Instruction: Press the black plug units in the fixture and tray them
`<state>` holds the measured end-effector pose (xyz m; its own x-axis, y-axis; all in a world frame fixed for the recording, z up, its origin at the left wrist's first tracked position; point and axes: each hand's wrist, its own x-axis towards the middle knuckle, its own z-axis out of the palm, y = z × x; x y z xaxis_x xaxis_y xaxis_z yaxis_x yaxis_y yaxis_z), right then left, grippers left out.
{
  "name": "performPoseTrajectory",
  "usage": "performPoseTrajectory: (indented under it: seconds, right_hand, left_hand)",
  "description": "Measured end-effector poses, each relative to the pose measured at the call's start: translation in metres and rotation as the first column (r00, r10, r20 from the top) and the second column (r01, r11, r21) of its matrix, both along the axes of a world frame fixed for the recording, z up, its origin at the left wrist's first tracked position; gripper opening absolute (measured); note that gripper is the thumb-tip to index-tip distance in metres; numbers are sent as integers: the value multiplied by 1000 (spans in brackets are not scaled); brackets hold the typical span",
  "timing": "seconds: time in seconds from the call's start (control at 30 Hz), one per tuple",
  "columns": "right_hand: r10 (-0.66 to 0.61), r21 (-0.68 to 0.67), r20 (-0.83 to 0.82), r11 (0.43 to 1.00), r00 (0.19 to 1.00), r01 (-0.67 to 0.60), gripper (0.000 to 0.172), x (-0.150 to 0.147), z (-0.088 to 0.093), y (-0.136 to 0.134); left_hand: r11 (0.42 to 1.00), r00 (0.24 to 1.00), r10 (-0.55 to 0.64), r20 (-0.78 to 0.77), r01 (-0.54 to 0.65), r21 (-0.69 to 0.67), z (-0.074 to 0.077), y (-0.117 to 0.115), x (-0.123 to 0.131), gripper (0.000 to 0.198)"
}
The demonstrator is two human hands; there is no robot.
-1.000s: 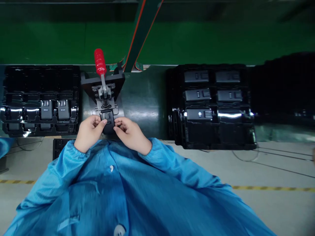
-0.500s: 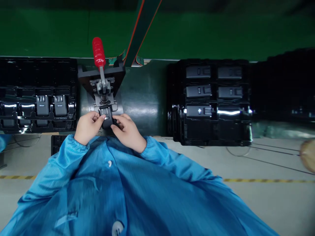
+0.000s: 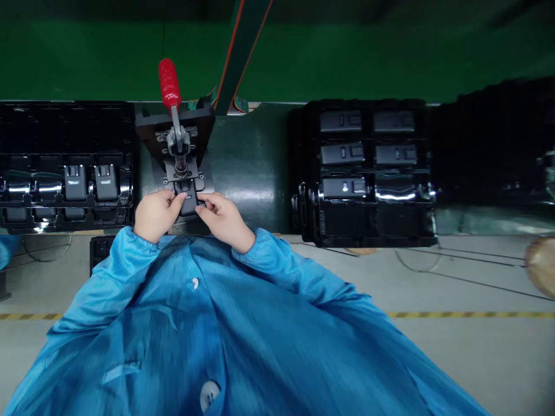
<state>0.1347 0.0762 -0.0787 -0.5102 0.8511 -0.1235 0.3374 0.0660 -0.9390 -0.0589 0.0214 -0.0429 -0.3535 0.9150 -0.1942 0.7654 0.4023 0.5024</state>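
A small black battery-pack-like case (image 3: 188, 205) with pale lettering lies in the metal fixture under a toggle clamp (image 3: 178, 141). The clamp's red handle (image 3: 169, 84) points up and away from me. My left hand (image 3: 156, 215) pinches the case at its left edge, the thumb lying over its face. From the right, my right hand (image 3: 226, 219) grips the opposite edge between thumb and forefinger. The fingers partly cover the lettering. Where the case meets the fixture is partly hidden.
To the left, a black moulded tray (image 3: 125, 156) holds several similar lettered cases, among them one nearby (image 3: 106, 184). On the right stands a stack of black trays (image 3: 347, 228) with several dark cases (image 3: 340, 155). A green strap with orange edges (image 3: 243, 55) rises behind the clamp.
The view has shifted slightly, so the right-hand trays appear further left. Both hands keep hold of the case, and my left thumb lies a little lower on its face.
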Motion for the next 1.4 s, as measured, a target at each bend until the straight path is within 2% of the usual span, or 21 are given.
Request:
performPoseTrajectory:
  seconds: [0.23,0.37,0.47,0.53,0.63,0.73,0.83,0.9,0.97,1.03,1.1,1.17,1.23,1.33,1.4]
  right_hand:
    - [5,32,37,999,999,-6,28,-5,-2,4]
    - [39,4,24,999,999,-39,31,2,0,5]
    - [-7,-64,-49,998,999,4,33,15,14,4]
    - [-42,-67,-132,997,990,34,31,24,34,4]
    - [-107,-13,-293,994,950,108,27,28,82,7]
    - [-97,157,-432,971,897,181,27,18,135,17]
    - [-73,373,-493,882,867,286,27,1,178,44]
    - [-88,455,-526,812,846,367,28,-11,196,72]
    - [-80,505,-500,782,862,365,28,-26,205,101]
    - [-49,535,-360,807,932,249,25,-42,210,124]
    - [17,519,-125,853,992,51,22,-61,213,136]
    - [98,492,70,863,993,-119,21,-77,214,137]
    - [152,506,162,835,975,-214,22,-86,214,132]
    - [170,590,170,771,971,-239,20,-85,213,124]
    - [213,643,37,743,976,-187,26,-76,213,118]
  left_hand:
    - [1000,993,1,-122,0,12,-4,0,1,54]
    - [998,998,12,-68,-8,63,-7,-9,0,45]
    - [989,999,-37,-1,37,142,-10,-23,1,35]
    - [979,997,-72,8,70,190,-12,-33,2,34]
    - [968,997,-81,9,76,240,-16,-39,4,32]
    - [966,996,-80,29,71,248,-19,-38,4,30]
    - [950,996,-64,62,42,310,-17,-44,3,29]
    - [907,996,-9,86,-28,421,-15,-60,5,22]
    - [842,988,74,132,-133,523,-15,-86,9,19]
    - [803,970,136,200,-226,551,-19,-118,14,22]
    - [821,949,175,261,-287,494,-25,-151,17,24]
    - [850,923,240,300,-349,395,-30,-185,15,23]
    - [838,884,354,306,-445,315,-31,-217,9,22]
    - [754,792,554,256,-608,249,-19,-255,-4,23]
    - [703,741,637,214,-672,233,-2,-265,-12,23]
